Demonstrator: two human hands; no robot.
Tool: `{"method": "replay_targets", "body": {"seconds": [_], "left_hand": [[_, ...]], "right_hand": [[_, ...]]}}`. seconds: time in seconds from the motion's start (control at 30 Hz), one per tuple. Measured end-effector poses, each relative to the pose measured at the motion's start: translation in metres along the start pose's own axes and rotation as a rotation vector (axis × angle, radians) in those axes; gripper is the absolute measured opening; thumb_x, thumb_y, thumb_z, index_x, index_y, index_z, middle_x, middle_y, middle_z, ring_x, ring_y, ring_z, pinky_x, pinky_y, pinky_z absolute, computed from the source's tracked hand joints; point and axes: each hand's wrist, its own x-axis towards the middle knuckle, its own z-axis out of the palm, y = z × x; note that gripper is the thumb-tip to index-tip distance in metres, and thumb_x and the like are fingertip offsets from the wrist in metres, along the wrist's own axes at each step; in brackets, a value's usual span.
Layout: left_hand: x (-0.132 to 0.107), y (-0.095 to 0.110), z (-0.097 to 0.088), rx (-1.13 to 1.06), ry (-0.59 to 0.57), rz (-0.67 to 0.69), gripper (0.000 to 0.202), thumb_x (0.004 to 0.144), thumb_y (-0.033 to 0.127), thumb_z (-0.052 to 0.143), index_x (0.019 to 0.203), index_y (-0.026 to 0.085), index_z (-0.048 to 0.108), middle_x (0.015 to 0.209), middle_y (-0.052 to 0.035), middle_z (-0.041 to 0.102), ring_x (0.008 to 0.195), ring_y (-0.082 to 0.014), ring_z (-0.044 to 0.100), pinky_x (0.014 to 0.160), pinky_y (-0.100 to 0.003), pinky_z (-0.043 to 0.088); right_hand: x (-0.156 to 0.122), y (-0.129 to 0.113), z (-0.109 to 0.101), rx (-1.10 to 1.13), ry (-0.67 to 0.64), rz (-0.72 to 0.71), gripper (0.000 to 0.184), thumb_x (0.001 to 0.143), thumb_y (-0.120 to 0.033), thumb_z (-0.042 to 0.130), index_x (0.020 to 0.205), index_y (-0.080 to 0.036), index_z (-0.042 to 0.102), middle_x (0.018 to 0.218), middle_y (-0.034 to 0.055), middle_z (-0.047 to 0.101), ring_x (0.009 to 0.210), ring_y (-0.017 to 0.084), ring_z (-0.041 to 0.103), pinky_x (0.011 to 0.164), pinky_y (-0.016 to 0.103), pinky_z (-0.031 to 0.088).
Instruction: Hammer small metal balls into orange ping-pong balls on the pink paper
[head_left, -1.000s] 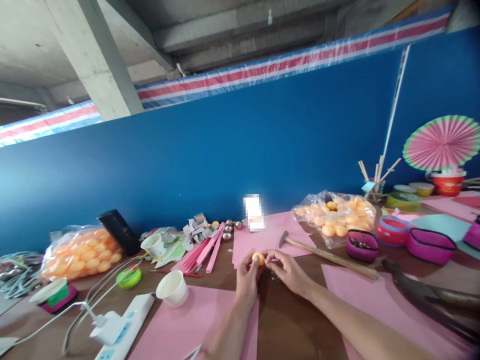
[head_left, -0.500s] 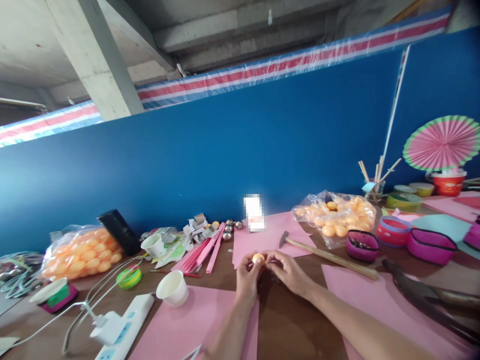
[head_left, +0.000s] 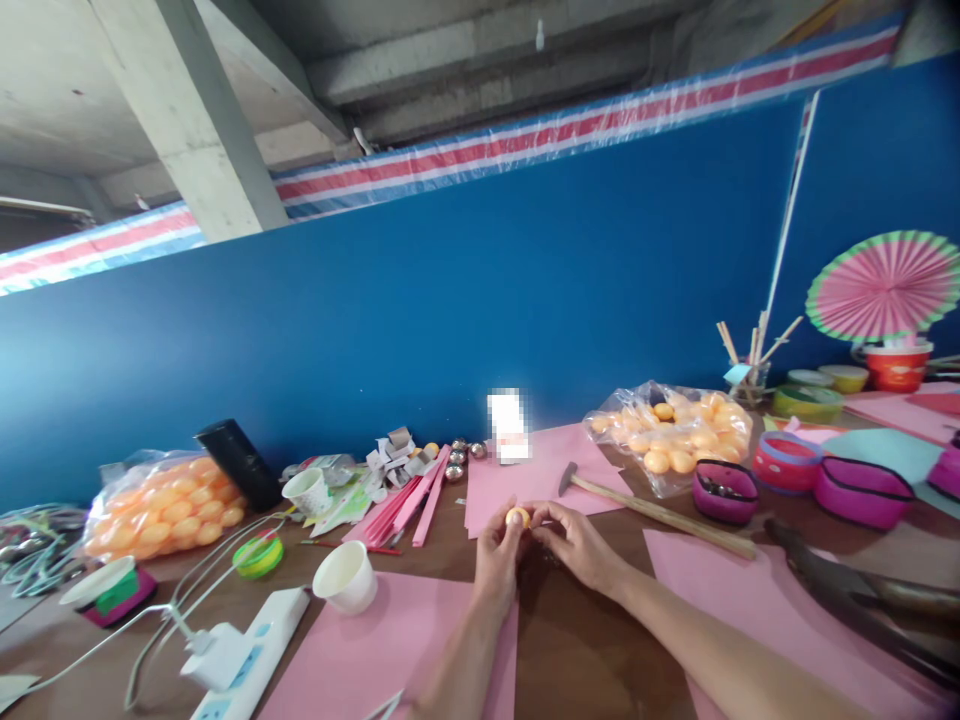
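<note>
Both my hands meet over the middle of the brown table (head_left: 600, 670). My left hand (head_left: 496, 558) pinches a small orange ball (head_left: 516, 516) between thumb and fingers. My right hand (head_left: 576, 545) has its fingertips closed against the right side of the same ball; whether they hold anything else is hidden. A wooden-handled hammer (head_left: 652, 510) lies just behind my right hand on pink paper (head_left: 525, 480).
Bags of orange balls sit at the left (head_left: 161, 505) and back right (head_left: 675, 435). A white paper cup (head_left: 346, 577), a power strip (head_left: 247, 650), pink strips (head_left: 412, 505), metal balls (head_left: 457, 458), pink and red bowls (head_left: 810, 478) and a paper fan (head_left: 885, 285) surround the hands.
My hands have barely shifted; the ball stays pinched between them, with the left thumb turned slightly over it.
</note>
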Motion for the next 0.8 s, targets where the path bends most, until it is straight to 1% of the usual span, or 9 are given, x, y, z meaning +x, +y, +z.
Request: {"method": "replay_targets", "body": {"seconds": [0.13, 0.23, 0.4, 0.6, 0.7, 0.8], "left_hand": [[0.0011, -0.0024, -0.0028, -0.113, -0.003, -0.014, 0.046, 0.071, 0.035, 0.061, 0.111, 0.013, 0.056, 0.095, -0.0119, 0.064, 0.091, -0.0227, 0.06, 0.082, -0.037, 0.046], [0.0029, -0.0053, -0.0058, -0.157, -0.011, -0.015, 0.045, 0.071, 0.032, 0.06, 0.111, 0.013, 0.056, 0.095, -0.0117, 0.064, 0.092, -0.0228, 0.059, 0.081, -0.037, 0.047], [0.0045, -0.0076, -0.0077, -0.123, -0.002, -0.024, 0.044, 0.068, 0.031, 0.063, 0.108, 0.014, 0.058, 0.098, -0.0119, 0.063, 0.094, -0.023, 0.058, 0.083, -0.037, 0.046], [0.0014, -0.0033, -0.0029, -0.067, -0.008, -0.01, 0.041, 0.07, 0.033, 0.063, 0.106, 0.014, 0.059, 0.101, -0.0115, 0.063, 0.097, -0.0229, 0.057, 0.087, -0.037, 0.044], [0.0002, -0.0017, -0.0014, -0.031, -0.025, 0.007, 0.04, 0.07, 0.034, 0.062, 0.104, 0.013, 0.059, 0.101, -0.0116, 0.063, 0.097, -0.0234, 0.057, 0.087, -0.037, 0.043], [0.0004, -0.002, -0.0017, -0.017, -0.028, 0.011, 0.038, 0.071, 0.034, 0.061, 0.103, 0.014, 0.059, 0.102, -0.0115, 0.063, 0.096, -0.0234, 0.057, 0.087, -0.038, 0.043]], "right_hand": [[-0.0005, 0.0008, -0.0007, 0.008, -0.001, -0.008, 0.018, 0.08, -0.036, 0.05, 0.08, -0.019, 0.054, 0.104, 0.0051, 0.059, 0.088, 0.018, 0.057, 0.079, 0.031, 0.045], [-0.0006, 0.003, -0.0008, 0.007, 0.001, -0.005, 0.016, 0.08, -0.035, 0.049, 0.08, -0.019, 0.053, 0.107, 0.0058, 0.058, 0.089, 0.018, 0.057, 0.079, 0.031, 0.045], [-0.0007, 0.0033, -0.0015, -0.025, 0.008, -0.011, 0.014, 0.081, -0.032, 0.048, 0.08, -0.019, 0.051, 0.107, 0.006, 0.058, 0.096, 0.019, 0.054, 0.083, 0.031, 0.043], [-0.0007, 0.0036, -0.002, -0.045, 0.013, -0.009, 0.01, 0.081, -0.029, 0.048, 0.079, -0.019, 0.051, 0.097, 0.0042, 0.06, 0.088, 0.018, 0.056, 0.079, 0.029, 0.044], [-0.0001, 0.0045, -0.0015, -0.06, 0.015, -0.005, 0.011, 0.08, -0.029, 0.049, 0.078, -0.019, 0.051, 0.089, 0.0025, 0.06, 0.082, 0.016, 0.056, 0.075, 0.028, 0.044], [0.0004, 0.0044, -0.0012, -0.071, 0.013, 0.002, 0.012, 0.08, -0.03, 0.048, 0.078, -0.019, 0.05, 0.087, 0.0024, 0.059, 0.08, 0.016, 0.056, 0.073, 0.026, 0.044]]}}
